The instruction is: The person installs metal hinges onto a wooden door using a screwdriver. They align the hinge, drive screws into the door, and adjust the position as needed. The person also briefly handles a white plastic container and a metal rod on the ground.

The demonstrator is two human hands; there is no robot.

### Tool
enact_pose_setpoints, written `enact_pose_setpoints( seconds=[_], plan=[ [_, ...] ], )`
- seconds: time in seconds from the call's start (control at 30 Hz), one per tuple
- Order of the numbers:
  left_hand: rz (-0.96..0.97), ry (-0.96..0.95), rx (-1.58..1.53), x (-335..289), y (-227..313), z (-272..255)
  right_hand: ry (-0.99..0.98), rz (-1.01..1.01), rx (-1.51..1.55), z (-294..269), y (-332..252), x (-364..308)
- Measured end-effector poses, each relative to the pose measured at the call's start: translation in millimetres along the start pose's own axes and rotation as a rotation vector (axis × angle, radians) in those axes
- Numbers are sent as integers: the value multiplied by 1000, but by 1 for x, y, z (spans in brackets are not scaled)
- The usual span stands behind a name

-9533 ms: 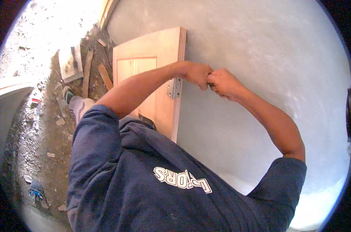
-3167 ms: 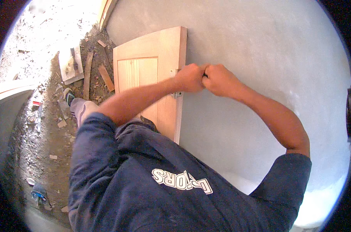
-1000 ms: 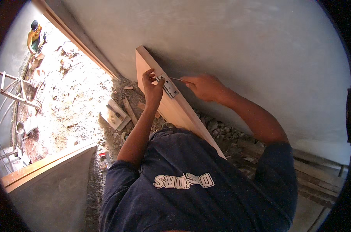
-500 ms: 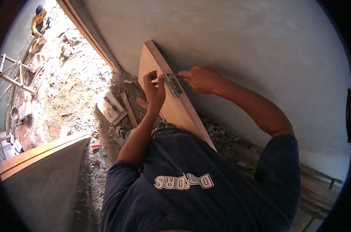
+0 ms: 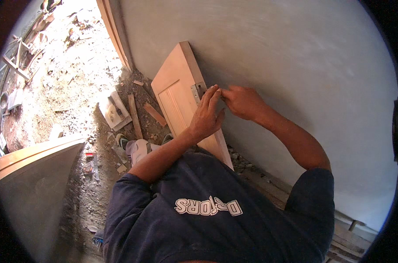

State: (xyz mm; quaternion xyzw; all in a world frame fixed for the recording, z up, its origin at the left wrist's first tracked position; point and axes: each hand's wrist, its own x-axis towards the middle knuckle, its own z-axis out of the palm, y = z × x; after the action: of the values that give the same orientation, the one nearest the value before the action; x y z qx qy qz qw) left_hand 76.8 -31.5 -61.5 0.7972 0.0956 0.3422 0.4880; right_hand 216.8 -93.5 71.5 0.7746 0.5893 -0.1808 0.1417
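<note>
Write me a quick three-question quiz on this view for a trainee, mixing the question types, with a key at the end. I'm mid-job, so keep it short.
1. True or false: the left hand is clenched into a fist.
2. Multiple choice: where does the metal hinge sit?
A) On the ground
B) At the edge of the door
C) On the shirt
3. Fill in the gap: behind the right hand, the wall is ____ in colour.

Key:
1. False; it is open, with its fingers extended near the hinge.
2. B
3. Grey
</note>
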Motion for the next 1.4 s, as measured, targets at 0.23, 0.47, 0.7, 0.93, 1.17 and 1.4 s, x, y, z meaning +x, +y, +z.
enact_pose_setpoints(
  seconds=[0.23,0.47,0.7,0.93,1.17,1.4],
  plan=[
    [29,-13,-20,5,-10,-4,84,0,10,9,2,2],
    [7,97,-130,9,-9,-1,67,-136,-267,-29,-4,14],
    [-66,152,-217,12,-9,3,-74,-255,-308,-77,-11,47],
    [-56,128,-244,10,2,6,-155,-296,-114,-89,3,58],
    [-24,129,-240,12,2,6,-91,-269,-88,-78,13,54],
    [-69,167,-234,15,5,1,106,-601,-594,-85,1,56]
  ],
)
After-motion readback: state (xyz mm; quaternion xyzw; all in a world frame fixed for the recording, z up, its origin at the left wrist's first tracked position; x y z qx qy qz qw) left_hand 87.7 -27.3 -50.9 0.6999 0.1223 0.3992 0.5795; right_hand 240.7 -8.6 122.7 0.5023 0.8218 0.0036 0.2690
